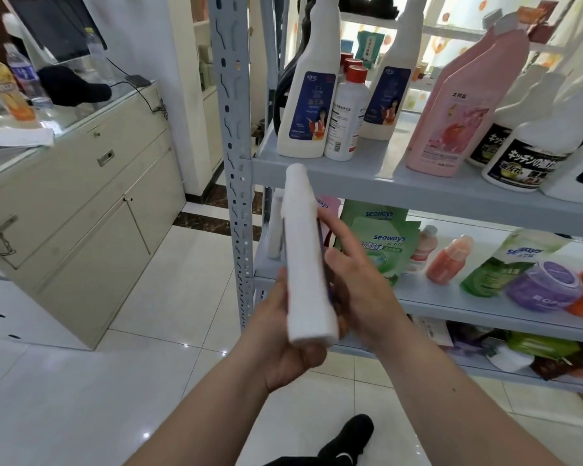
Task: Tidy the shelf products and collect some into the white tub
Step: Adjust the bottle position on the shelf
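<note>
My left hand point(280, 334) grips white bottle point(305, 250) base, neck at 12 o'clock; my right hand point(360, 290), fingers straight, rests on its 3 o'clock side.

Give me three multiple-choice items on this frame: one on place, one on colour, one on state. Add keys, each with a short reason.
1. Where does the pink bottle stand?
A. On the floor
B. On the upper shelf, right of the two blue-label bottles
C. On the counter

2. What colour is the cap of the small bottle between those two blue-label bottles?
A. Green
B. Red
C. Black

3. What is the state of the white bottle in front of the shelving?
A. Standing on a shelf
B. Lying on the floor
C. Held in the air by hands

Key
1 B: it stands on the upper board, to their right.
2 B: a red cap tops its white body.
3 C: the left hand grips its base and the right hand lays straight fingers on its side.
</note>
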Available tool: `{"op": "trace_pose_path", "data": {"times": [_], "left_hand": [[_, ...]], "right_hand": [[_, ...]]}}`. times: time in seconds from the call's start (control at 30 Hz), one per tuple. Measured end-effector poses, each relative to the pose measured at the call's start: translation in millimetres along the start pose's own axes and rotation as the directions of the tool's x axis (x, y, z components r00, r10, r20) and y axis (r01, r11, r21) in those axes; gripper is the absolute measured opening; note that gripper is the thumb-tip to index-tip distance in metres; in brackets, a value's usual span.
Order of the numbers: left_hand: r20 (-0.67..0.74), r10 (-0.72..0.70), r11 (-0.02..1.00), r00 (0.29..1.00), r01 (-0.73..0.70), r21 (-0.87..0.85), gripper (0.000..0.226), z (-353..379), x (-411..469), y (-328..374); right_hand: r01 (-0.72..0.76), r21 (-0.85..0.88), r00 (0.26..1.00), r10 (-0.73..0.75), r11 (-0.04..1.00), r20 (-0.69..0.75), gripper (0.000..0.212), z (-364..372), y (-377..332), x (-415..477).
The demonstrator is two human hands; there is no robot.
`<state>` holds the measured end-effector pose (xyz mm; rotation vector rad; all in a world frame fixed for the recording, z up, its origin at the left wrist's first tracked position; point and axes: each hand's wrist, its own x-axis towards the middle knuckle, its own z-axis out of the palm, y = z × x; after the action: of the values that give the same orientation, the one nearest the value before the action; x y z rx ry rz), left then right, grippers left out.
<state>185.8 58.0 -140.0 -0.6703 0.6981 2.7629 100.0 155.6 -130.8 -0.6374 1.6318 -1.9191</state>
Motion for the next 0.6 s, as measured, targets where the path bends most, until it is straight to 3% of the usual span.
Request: {"op": "trace_pose_path", "data": {"times": [0.07,0.13,0.3,0.4,0.47,0.53,0.6], "left_hand": [[-0.098,0.126,0.98,0.987,-0.108,0.17,0.048,3,-2,3],[-0.109,0.149,0.974,0.983,-0.127,0.188,0.041,7,-8,9],[-0.087,0.14,0.98,0.986,-0.125,0.157,0.033,10,-20,17],[-0.08,0.225,0.951,0.971,-0.201,0.233,0.026,8,-20,16],[-0.104,0.352,0.878,0.93,-0.29,0.382,0.016,4,-18,16],[-0.072,0.499,0.724,0.864,-0.37,0.582,0.012,1,-18,12],[0.051,0.603,0.546,0.796,-0.459,0.701,0.011,0,-17,5]], "right_hand": [[-0.047,0.12,0.999,0.048,0.992,-0.004,0.083,-2,2,3],[-0.112,0.324,0.993,0.121,0.939,-0.008,0.095,-5,1,3],[-0.18,0.463,0.978,0.207,0.868,-0.007,0.07,-9,4,-3],[-0.156,0.361,0.986,0.168,0.919,-0.001,0.053,-9,2,-1],[-0.1,0.143,0.991,0.112,0.985,-0.074,0.049,-12,7,2],[-0.071,-0.036,0.99,0.066,0.997,-0.121,0.049,-13,15,5],[-0.072,0.004,0.987,0.072,0.997,-0.145,0.055,-8,21,6]]}}
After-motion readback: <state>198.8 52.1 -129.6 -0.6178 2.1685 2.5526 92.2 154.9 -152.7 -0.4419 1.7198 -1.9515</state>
